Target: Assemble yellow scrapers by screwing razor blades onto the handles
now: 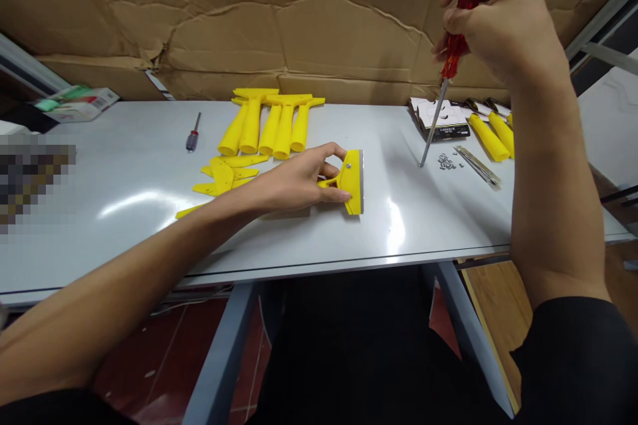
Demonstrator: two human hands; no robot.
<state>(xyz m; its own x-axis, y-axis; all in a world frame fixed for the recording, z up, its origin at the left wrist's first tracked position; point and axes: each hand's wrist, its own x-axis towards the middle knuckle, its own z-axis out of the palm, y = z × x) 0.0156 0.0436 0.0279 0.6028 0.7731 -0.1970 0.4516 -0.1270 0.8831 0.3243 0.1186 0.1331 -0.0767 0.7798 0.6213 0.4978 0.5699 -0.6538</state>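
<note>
My left hand (309,179) is closed around the handle of a yellow scraper (353,180) at the middle of the white table. A metal blade (361,182) runs along the scraper's right edge, and one screw (348,165) shows in its head. Raised at the upper right, my right hand (493,13) grips a red-handled screwdriver (454,46). The screwdriver's shaft slants down to the left, its tip near a small pile of screws (444,162); whether the tip touches the table I cannot tell.
Several yellow scraper handles (253,123) stand at the back, with flat yellow pieces (222,175) before them. A small screwdriver (192,139) lies left. Black-and-white boxes (443,121), a packet of blades (478,167) and more yellow handles (488,137) lie right. Cardboard (299,26) lines the back.
</note>
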